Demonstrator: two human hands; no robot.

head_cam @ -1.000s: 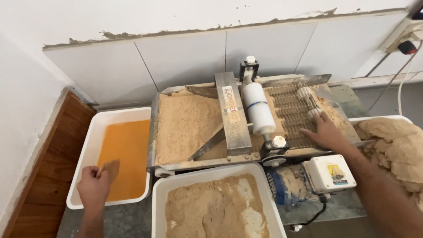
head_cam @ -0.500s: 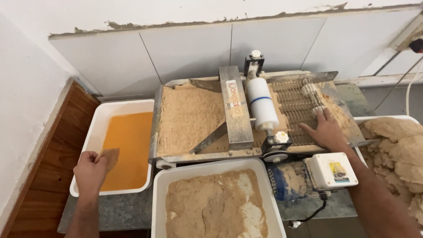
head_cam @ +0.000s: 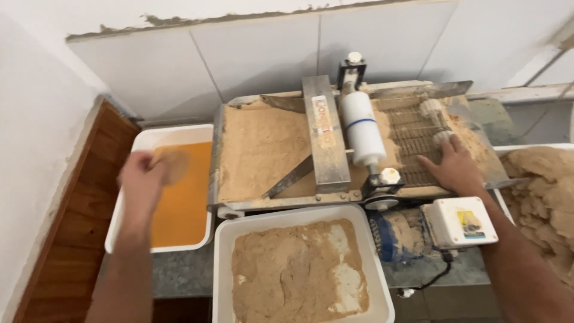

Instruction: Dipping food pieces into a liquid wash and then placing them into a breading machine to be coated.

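Orange batter fills one white tray (head_cam: 141, 145) at the left end of the counter (head_cam: 179, 274), and the left hand (head_cam: 142, 179) hangs above that tray's left half. It is blurred, but its fingers are curled around one flat, round, tan-coated piece (head_cam: 171, 165), held between fingertips and thumb above the batter near the tray's back edge.

Three white trays show in all. The second (head_cam: 222, 263), at the counter's front edge, holds pale brown crumbs with a lighter floury patch on its right side. The third (head_cam: 501, 151), at the right end, is only partly in view and is heaped with brown breaded pieces (head_cam: 541, 191).

One breading machine (head_cam: 326, 137) stands along the back of the counter, between the batter tray and the heaped tray. Its left bed is covered in crumbs; one metal bar crosses it front to back, with one white roller (head_cam: 362, 127) just beside the bar on the right. Right of the roller lies a wire-mesh belt (head_cam: 417, 137).

On that belt rests the right hand (head_cam: 452, 168), palm down, fingers spread flat and open, grasping nothing, fingertips just beside one small pale round piece (head_cam: 443, 137). A second such piece (head_cam: 429, 107) lies further back on the belt. One white switch box (head_cam: 459, 222) sits at the machine's front right, near the wrist.
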